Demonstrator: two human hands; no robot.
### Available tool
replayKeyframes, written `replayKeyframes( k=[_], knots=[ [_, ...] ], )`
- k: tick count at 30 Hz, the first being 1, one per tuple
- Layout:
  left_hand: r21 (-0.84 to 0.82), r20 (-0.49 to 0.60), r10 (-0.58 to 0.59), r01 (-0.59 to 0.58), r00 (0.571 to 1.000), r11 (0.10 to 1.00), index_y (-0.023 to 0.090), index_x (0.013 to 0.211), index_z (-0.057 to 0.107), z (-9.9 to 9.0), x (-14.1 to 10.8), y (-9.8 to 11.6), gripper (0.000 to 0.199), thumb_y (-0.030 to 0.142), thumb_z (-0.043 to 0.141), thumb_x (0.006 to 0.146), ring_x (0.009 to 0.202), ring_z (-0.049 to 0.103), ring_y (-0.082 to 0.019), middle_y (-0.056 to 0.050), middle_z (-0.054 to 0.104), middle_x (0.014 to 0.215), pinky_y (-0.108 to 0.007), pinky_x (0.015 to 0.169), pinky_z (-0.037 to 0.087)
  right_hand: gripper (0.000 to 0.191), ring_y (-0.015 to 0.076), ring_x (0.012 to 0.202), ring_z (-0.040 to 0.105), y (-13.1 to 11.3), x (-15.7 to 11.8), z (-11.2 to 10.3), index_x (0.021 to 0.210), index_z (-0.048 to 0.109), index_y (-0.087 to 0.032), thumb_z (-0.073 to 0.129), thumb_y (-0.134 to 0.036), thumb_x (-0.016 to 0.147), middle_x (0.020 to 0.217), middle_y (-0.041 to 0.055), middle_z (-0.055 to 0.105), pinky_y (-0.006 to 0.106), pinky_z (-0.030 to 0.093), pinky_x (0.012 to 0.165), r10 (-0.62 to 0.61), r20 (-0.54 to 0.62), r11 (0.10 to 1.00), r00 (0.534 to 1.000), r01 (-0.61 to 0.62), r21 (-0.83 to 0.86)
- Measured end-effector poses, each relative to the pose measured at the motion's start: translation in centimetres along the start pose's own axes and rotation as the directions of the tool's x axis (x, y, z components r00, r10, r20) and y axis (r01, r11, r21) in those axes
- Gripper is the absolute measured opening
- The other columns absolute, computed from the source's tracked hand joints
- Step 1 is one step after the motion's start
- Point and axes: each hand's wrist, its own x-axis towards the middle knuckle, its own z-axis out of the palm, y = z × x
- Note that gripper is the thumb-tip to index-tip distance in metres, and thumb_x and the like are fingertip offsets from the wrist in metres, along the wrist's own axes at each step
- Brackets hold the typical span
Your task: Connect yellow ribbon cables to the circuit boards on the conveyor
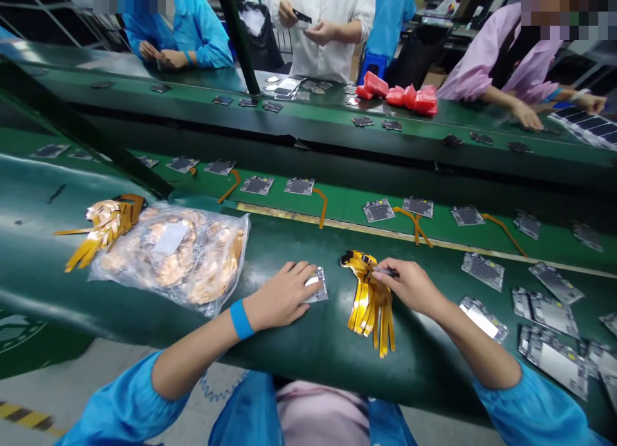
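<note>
My left hand holds a small grey circuit board against the green bench, with its fingers over the board's left part. My right hand is closed around short dark tweezers, partly hidden by the fingers. Their tips reach into a bunch of orange-gold flex cables, whose strips fan out towards me. Which cable the tips touch, I cannot tell. To the left of my left hand lies a clear plastic bag full of similar cables, and a loose bunch of flex cables sits against it.
Several circuit boards lie at the right. Beyond the bench edge, a green conveyor belt carries boards, some with orange cables attached. A dark green post slants across the left. People work opposite, near red bundles.
</note>
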Motion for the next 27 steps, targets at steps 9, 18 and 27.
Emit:
replayKeyframes(
  k=[9, 18, 27],
  knots=[
    [0.015, 0.063, 0.052, -0.053, 0.997, 0.998, 0.023, 0.127, 0.061, -0.8, 1.5, -0.1, 0.038, 0.026, 0.061, 0.09, 0.11, 0.053, -0.03, -0.015, 0.054, 0.13, -0.039, 0.086, 0.043, 0.023, 0.0192, 0.088, 0.066, -1.6, 0.8, -0.6, 0.093, 0.071, -0.025, 0.055, -0.041, 0.098, 0.11, 0.004, 0.073, 0.027, 0.04, 0.068, -0.092, 0.023, 0.991, 0.996, 0.094, -0.099],
    [0.014, 0.139, 0.05, -0.052, 0.989, 0.999, 0.022, 0.111, 0.062, -1.4, 2.8, 0.1, 0.024, 0.023, 0.064, 0.087, 0.103, 0.053, -0.029, -0.013, 0.055, 0.119, -0.038, 0.082, 0.047, 0.029, 0.0174, 0.071, 0.061, -3.4, 0.6, -1.0, 0.087, 0.069, -0.022, 0.057, -0.046, 0.097, 0.077, 0.0006, 0.07, 0.026, 0.034, 0.062, -0.03, 0.053, 1.0, 0.998, 0.03, 0.008],
    [0.05, -0.037, -0.021, 0.023, 0.999, 0.998, 0.018, 0.116, 0.06, 0.8, 0.3, 0.5, 0.022, 0.024, 0.061, 0.095, 0.119, 0.051, -0.031, -0.015, 0.054, 0.137, -0.043, 0.094, 0.046, 0.016, 0.0152, 0.072, 0.06, -5.9, 2.5, 4.7, 0.083, 0.071, -0.02, 0.063, -0.028, 0.095, 0.078, 0.0003, 0.071, 0.025, 0.033, 0.064, -0.047, 0.169, 0.998, 0.984, 0.04, 0.044]
  ],
)
